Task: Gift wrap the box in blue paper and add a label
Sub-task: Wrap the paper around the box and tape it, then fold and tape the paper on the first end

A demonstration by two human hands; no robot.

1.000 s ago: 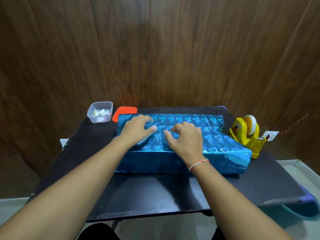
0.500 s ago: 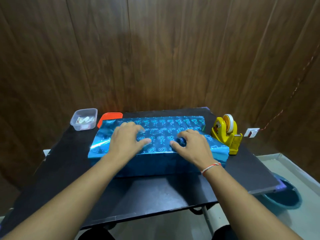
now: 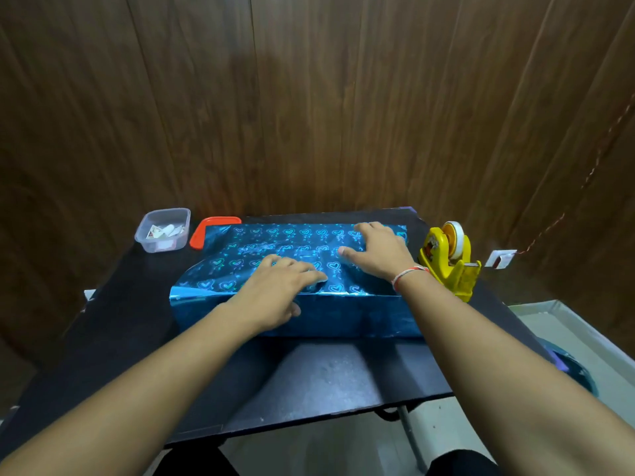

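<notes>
1. Black bench [image 3: 137,338] set against a wood-panelled wall, carrying everything in play; near edge toward the viewer, far edge at the wall
2. Box [image 3: 261,255], wrapped in shiny blue paper printed with hearts, lying flat on the far half of the bench; long axis running left to right, roughly parallel to the wall, left end swung slightly nearer the viewer; broad face up, long side facing the viewer; right end close to the dispenser, touching or not impossible to tell
3. Left hand [image 3: 278,293] palm-down at the near top edge of the box, fingers nearly straight and spread on the paper, thumb draped over the front face; pressing, not gripping
4. Right hand [image 3: 376,250] flat on the top toward the far right corner, fingers extended, nothing held; thread band at the wrist
5. Yellow tape dispenser [image 3: 448,259] just right of the box; clear tub [image 3: 164,230] of small paper pieces, likely labels, at the far left; orange lid [image 3: 213,228] partly behind the box corner
6. Judged step: smoothing and seating the finished wrap; no label seen on top; likely next, picking a label from the tub and fixing it on while steadying the box
</notes>
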